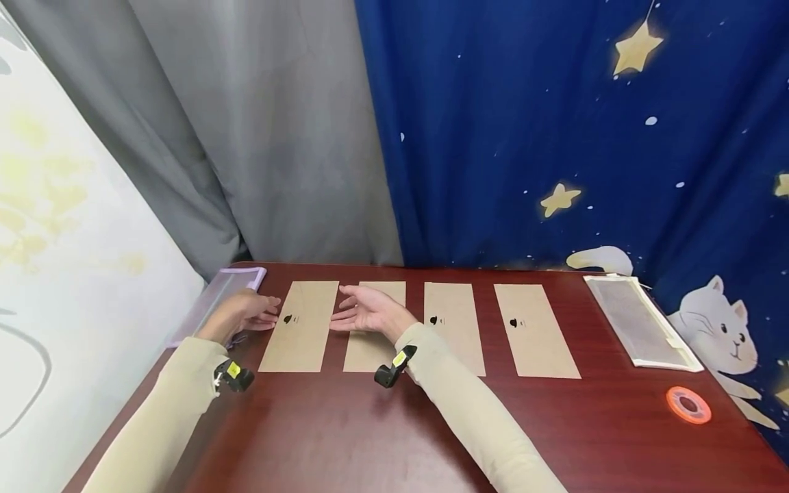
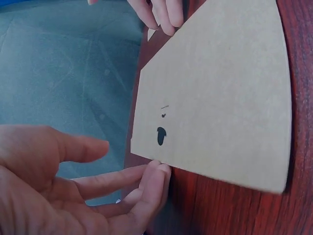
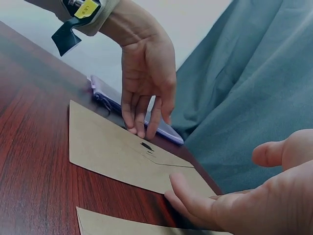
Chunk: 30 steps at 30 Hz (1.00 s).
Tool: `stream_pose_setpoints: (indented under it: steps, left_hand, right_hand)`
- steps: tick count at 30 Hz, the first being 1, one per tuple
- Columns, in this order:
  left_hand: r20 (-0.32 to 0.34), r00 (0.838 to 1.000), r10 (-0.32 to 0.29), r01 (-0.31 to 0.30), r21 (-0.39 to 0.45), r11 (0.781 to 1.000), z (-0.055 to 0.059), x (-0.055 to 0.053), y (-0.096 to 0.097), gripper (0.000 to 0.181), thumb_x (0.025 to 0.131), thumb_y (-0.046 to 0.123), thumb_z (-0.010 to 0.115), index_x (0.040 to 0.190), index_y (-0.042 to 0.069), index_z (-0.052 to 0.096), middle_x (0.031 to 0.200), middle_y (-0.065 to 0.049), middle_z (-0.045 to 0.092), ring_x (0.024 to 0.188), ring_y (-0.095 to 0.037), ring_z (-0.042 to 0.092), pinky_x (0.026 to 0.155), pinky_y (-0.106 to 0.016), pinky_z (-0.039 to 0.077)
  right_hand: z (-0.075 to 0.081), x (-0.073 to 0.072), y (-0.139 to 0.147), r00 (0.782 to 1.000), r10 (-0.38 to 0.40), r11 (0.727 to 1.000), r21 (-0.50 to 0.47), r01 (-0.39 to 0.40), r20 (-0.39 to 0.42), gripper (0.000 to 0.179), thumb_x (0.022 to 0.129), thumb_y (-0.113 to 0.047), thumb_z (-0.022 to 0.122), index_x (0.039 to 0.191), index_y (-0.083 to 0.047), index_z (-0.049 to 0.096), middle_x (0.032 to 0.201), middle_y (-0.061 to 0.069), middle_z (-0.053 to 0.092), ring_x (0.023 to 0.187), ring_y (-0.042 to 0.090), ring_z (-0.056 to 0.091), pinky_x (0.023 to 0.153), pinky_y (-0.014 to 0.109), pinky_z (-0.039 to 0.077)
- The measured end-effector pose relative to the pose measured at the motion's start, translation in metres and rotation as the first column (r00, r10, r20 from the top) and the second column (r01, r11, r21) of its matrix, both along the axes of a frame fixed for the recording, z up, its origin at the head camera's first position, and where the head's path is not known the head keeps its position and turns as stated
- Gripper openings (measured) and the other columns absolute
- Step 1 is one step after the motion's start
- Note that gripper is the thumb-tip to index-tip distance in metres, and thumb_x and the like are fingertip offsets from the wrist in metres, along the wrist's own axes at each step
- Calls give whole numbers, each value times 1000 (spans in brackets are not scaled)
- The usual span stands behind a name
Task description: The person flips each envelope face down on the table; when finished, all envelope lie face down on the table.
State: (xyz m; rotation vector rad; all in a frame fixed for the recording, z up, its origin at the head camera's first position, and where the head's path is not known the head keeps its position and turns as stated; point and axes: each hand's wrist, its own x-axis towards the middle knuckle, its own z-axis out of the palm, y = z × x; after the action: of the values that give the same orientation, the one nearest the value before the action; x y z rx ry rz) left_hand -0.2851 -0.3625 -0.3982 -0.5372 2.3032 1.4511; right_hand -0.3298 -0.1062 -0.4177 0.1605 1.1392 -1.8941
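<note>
My left grip [image 1: 248, 315] and right grip [image 1: 371, 311] flank a flat, rectangular brown-paper envelope [image 1: 305, 332] with a black hat print.
It lies leftmost in a row on the dark red counter [image 1: 308, 431]; my left thumb stands apart from the fingertips at its left edge, my right thumb and fingers likewise apart by its right.

Leftmost brn envelope [image 1: 301, 339]; blk hat logo [image 1: 287, 319] up; flat on red-brn tbl [image 1: 302, 431]

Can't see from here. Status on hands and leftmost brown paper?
Left hand at left edge of leftmost brown paper; right hand near its right edge. Paper lying on table. No obstruction visible.
</note>
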Motion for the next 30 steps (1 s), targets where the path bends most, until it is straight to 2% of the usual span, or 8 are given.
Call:
stream_pose_setpoints:
  steps: [3,8,11,14,17,19,25,30]
  left_hand:
    - [-3,1000,-9,9,13,1000,-4,6,0,44,105,11,43,136,-20,42,96,-11,68,75,-9,68,80,-27,64]
    - [8,1000,-20,19,53,998,-11,13,-1,29,101,2,44,123,-17,49,79,-2,66,69,-8,67,74,-24,64]
    - [23,999,-24,22,82,996,-9,11,-2,26,102,2,46,119,-15,52,76,0,67,68,-8,67,73,-23,64]
    - [19,999,-32,30,92,995,-4,8,-2,27,103,4,46,120,-15,54,77,2,68,69,-7,67,74,-23,63]
    - [1,999,-40,40,107,993,1,6,-3,29,103,5,46,122,-16,54,76,3,68,69,-5,67,73,-21,63]
    - [-13,999,-48,50,124,991,4,6,-3,32,104,5,45,125,-17,53,76,4,67,69,-4,66,73,-19,62]
    - [-78,997,-24,35,136,990,11,6,-3,38,104,4,45,134,-20,47,78,6,65,70,-1,63,72,-15,60]
    - [-138,990,41,-21,149,989,14,5,1,38,101,-1,51,133,-20,49,73,9,65,68,1,63,70,-14,60]
  right_hand:
    - [-5,7,-3,1000,-3,1000,23,3,-13,74,106,-31,49,155,13,16,154,38,28,145,47,38,124,49,35]
    - [-14,16,-6,998,-20,998,53,24,-65,65,108,-25,46,149,20,24,151,39,32,143,45,40,122,46,38]
    - [-16,18,-8,991,-25,994,101,39,-132,52,107,-16,48,143,19,37,143,37,42,139,44,45,119,46,42]
    - [-13,16,-9,973,-9,984,169,49,-230,39,104,-5,49,137,17,48,123,28,57,125,39,58,115,46,47]
    - [-12,17,-9,943,19,971,230,62,-334,33,101,2,51,131,15,55,104,16,61,104,28,64,111,45,51]
    - [-11,20,-9,913,19,964,249,91,-407,31,98,5,53,127,15,57,100,14,62,94,22,64,108,44,54]
    - [-6,31,-14,817,-97,942,213,260,-568,34,91,10,62,124,16,62,118,26,68,98,27,73,95,39,61]
    - [-4,33,-17,741,-170,899,206,387,-650,30,89,5,69,119,9,69,110,23,73,92,27,77,84,33,65]
